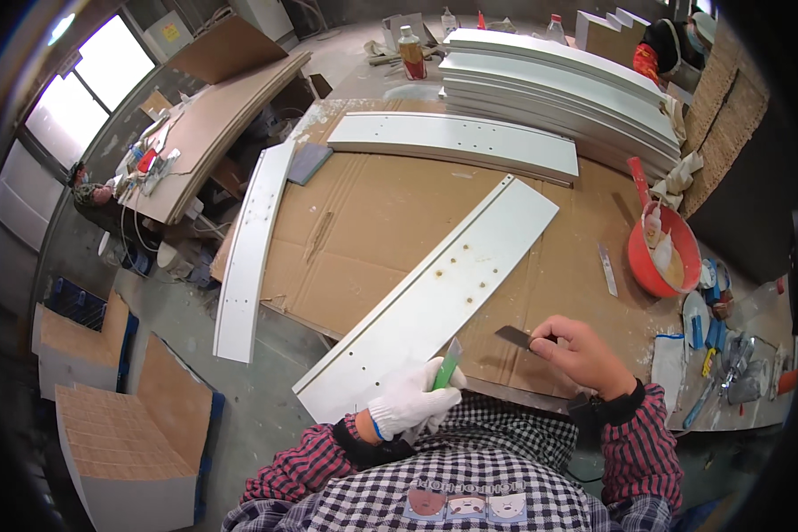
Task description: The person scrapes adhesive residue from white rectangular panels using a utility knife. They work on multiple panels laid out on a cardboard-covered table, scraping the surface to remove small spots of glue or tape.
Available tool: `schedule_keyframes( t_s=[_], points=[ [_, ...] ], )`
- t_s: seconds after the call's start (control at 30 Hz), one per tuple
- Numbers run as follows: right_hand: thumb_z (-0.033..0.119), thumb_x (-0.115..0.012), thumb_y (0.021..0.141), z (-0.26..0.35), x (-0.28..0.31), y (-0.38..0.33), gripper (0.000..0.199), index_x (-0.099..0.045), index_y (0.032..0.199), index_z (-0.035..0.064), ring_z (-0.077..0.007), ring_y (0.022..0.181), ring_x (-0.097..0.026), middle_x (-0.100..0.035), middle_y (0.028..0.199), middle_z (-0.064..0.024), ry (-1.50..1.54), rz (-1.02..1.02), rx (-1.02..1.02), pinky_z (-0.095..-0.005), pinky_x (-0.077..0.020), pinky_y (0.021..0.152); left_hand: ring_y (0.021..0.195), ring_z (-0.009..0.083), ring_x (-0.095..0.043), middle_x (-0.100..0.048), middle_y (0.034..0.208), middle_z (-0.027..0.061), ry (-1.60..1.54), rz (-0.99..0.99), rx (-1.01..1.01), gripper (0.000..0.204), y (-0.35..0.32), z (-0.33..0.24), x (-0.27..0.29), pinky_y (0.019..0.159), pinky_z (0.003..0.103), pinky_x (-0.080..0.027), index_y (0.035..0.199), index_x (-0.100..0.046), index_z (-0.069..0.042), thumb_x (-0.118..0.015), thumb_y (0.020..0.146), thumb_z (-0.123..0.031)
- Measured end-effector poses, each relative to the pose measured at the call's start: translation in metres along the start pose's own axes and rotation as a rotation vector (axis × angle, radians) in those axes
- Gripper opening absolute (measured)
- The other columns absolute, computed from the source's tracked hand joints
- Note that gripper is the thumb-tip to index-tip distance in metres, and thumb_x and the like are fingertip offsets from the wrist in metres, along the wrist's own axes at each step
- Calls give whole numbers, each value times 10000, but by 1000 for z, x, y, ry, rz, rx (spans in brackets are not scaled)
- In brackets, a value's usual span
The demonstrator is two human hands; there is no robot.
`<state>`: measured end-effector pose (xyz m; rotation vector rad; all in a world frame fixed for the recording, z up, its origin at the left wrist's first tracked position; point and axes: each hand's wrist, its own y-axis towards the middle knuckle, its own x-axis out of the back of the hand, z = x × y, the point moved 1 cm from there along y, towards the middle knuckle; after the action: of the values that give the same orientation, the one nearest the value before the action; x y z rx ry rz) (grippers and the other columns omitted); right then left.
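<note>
In front of me a long white board (417,306) lies slantwise on the cardboard-covered table. Small holes dot its face, and several have brownish filler around them. My left hand (414,403), in a white knitted glove, is closed around a green strip-like tool (449,365) with a pale tip, close to the board's near end. Bare, my right hand (578,350) pinches a dark flat scraper blade (512,336) between thumb and fingers. That blade is held over the cardboard, right of the board and apart from it.
A red bowl (645,266) with paste stands at the right, near a thin blade (607,269) and assorted hand tools (727,363). Other white boards lie at the left (255,253) and back (452,135). Behind rises a board stack (559,89). Two other people are farther off.
</note>
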<state>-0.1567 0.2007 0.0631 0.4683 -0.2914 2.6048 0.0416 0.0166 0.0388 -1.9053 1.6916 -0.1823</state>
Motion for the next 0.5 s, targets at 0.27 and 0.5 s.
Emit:
schedule_keyframes(
  t_s=[0.27, 0.5],
  points=[
    [165, -670, 883, 17, -55, 10, 183, -640, 947, -4, -78, 673, -564, -635, 739, -31, 273, -186, -23, -238, -456, 611, 639, 220, -591, -562, 717, 94, -517, 277, -199, 492, 5, 15, 13, 554, 323, -510, 1173, -527, 10, -595, 868, -370],
    [145, -664, 881, 30, -81, 17, 167, -621, 906, -13, -98, 630, -557, -625, 721, -53, 188, -233, 41, -257, -460, 575, 678, 260, -610, -564, 724, 110, -523, 216, -178, 400, 5, 21, 13, 637, 383, -527, 1126, -530, 9, -544, 892, -315]
  ],
)
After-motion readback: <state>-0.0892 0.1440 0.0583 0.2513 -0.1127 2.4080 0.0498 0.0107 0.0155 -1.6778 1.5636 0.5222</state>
